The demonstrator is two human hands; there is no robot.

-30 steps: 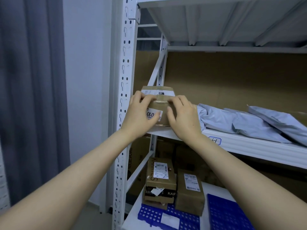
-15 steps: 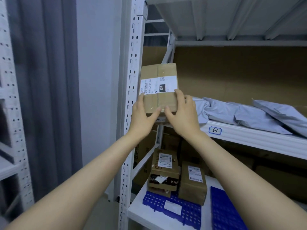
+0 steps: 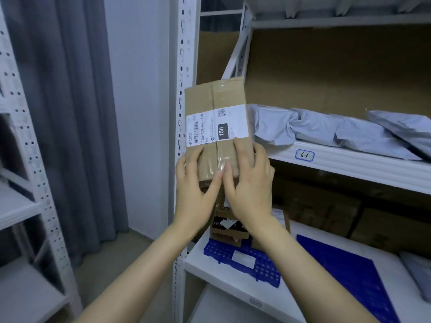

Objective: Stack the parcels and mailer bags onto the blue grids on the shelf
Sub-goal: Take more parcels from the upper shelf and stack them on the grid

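Hiding stacked parcels [image 3: 227, 226] below: both hands [image 3: 224, 194] gripping cardboard parcel [image 3: 217, 117].

Single head view, close, facing forward-down at shelf [image 3: 349, 159] from its left front.

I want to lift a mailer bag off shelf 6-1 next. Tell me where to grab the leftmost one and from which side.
Take the leftmost mailer bag by its front left corner, coming from the open front of the shelf. It lies flat and soft with that edge near the shelf lip, while the next bag overlaps its right side and cardboard closes the back. Pinch the loose plastic with the fingers.
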